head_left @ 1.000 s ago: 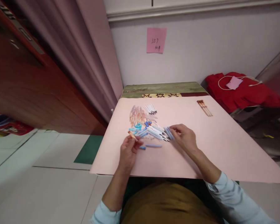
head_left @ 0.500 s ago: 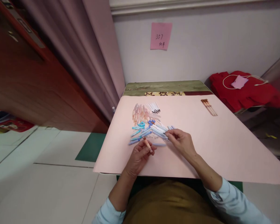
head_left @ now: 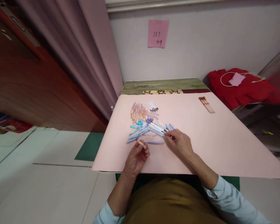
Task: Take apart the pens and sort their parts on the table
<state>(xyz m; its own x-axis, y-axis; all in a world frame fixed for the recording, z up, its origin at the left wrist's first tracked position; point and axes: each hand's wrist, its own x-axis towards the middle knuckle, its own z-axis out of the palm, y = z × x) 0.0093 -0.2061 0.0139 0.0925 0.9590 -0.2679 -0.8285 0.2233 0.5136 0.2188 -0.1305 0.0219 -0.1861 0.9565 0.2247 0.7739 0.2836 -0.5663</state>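
My left hand [head_left: 136, 157] is closed on a short orange pen piece [head_left: 141, 143], holding it just above the pink sheet [head_left: 224, 140]. My right hand [head_left: 179, 142] rests on the sheet with its fingertips pinched at the near end of a pile of blue and white pen parts [head_left: 151, 128]. Whether it grips one I cannot make out. A single blue barrel [head_left: 156, 142] lies between the two hands. Behind the pile lie a cluster of clear orange barrels [head_left: 137, 112] and a fan of white refills with black tips [head_left: 152, 106].
Three orange-capped pens [head_left: 206, 105] lie at the sheet's far right. A red cloth with a white cord [head_left: 244, 85] sits right of the table. A pink note [head_left: 158, 33] is stuck on the wall. A curtain [head_left: 84, 53] and a red-brown door stand left.
My left hand carried the orange piece from the pile's left edge to in front of the pile, then turned it. My right hand slid a little toward me along the pile's near end.
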